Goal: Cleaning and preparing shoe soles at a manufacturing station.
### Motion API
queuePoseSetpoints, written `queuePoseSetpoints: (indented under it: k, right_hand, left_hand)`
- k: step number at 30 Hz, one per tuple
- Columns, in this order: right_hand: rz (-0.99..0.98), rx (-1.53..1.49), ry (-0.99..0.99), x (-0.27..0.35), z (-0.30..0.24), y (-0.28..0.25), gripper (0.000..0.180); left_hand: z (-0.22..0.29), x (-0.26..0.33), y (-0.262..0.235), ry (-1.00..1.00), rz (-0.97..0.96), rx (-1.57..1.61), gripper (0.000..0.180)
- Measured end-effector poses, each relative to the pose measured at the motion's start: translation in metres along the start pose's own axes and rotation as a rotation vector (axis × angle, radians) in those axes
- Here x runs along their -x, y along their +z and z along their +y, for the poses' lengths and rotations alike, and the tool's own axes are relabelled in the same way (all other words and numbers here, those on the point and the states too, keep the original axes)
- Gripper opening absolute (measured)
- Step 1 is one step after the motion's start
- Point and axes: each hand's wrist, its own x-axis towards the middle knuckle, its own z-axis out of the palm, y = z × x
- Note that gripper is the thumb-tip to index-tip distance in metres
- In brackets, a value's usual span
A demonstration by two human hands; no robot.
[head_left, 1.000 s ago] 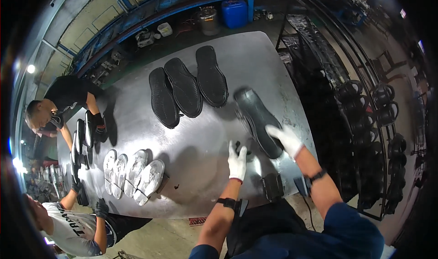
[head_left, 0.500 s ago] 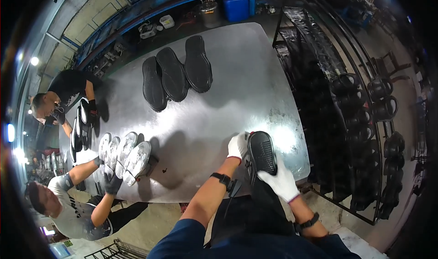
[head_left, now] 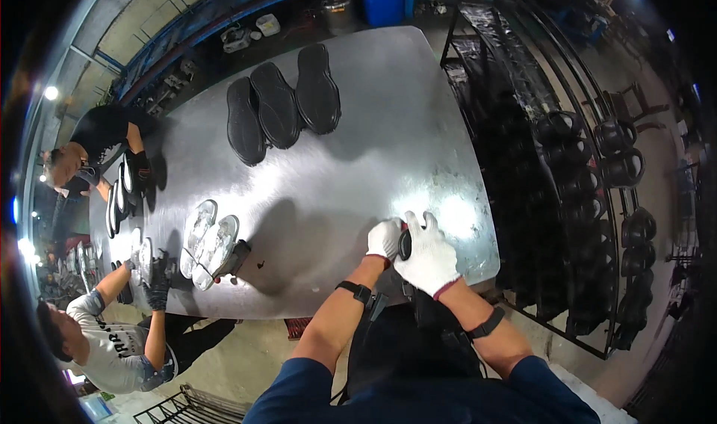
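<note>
Close to the table's near edge, my left hand (head_left: 384, 239), in a white glove, has its fingers wrapped round the side of a black shoe (head_left: 404, 245). My right hand (head_left: 429, 261), gloved the same way, lies across the shoe and grips it from the right, two fingers reaching up past its end. A small red patch shows at that end. Most of the shoe is hidden by the gloves and my wrists. Both hands are over the grey metal table (head_left: 358, 185).
Three black soles (head_left: 276, 106) lie at the table's far side. To the left, a co-worker's dark-gloved hand (head_left: 157, 282) is at white-bottomed shoes, with more such shoes (head_left: 211, 248) nearby. Another person (head_left: 104, 144) handles shoes farther off. A rack (head_left: 575, 177) of black shoes stands right.
The shoe has turned from tread-up to edge-on, and my right hand has moved up over it. The near co-worker has shifted a pair of white-bottomed shoes leftward. The view has tilted slightly.
</note>
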Motion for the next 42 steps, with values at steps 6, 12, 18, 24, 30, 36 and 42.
queuePoseSetpoints:
  k: [6,12,18,24,30,36,42]
  right_hand:
    - [0.091,0.066,-0.182,-0.001,-0.020,0.014,0.067]
    - [0.501,-0.091,-0.421,0.121,0.059,0.023,0.066]
    - [0.361,-0.233,-0.849,0.192,0.167,0.001,0.055]
    - [1.184,-0.193,-0.477,0.088,0.139,-0.033,0.071]
    - [0.452,-0.467,-0.052,0.112,0.147,0.068,0.051]
    - [0.226,-0.529,0.082,0.134,0.118,0.099,0.053]
    - [0.262,-0.466,-0.243,0.042,0.118,0.062,0.053]
  left_hand:
    - [-0.044,-0.002,0.009,-0.167,0.238,0.378,0.039]
    - [0.088,0.113,-0.031,-0.126,0.321,1.086,0.041]
    - [0.087,0.139,-0.007,0.203,0.576,1.086,0.040]
    - [0.020,0.025,0.012,-0.230,0.395,1.655,0.053]
    - [0.027,0.001,0.024,-0.329,0.386,1.317,0.036]
    - [-0.011,0.059,0.051,-0.030,0.317,1.025,0.042]
    - [0.059,0.116,0.000,-0.289,0.102,2.068,0.066]
